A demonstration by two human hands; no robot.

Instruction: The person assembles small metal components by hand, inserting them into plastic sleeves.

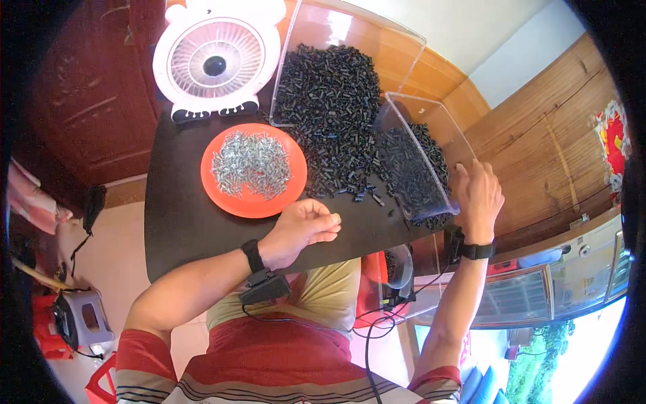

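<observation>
Both grips' contents unclear: left hand [306,232] was pinched, right hand [479,195] loosely bent, clear bin [434,211] at 9 o'clock. Picking seemed underway; next move likely needed precision.

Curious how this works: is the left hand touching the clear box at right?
Apart. The head view shows dark table between the left hand and clear box.

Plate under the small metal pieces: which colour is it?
The plate is orange-red, clearest in the head view.

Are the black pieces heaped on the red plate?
No, the red plate holds small silvery pieces, while the black pieces are heaped to its right.
</observation>
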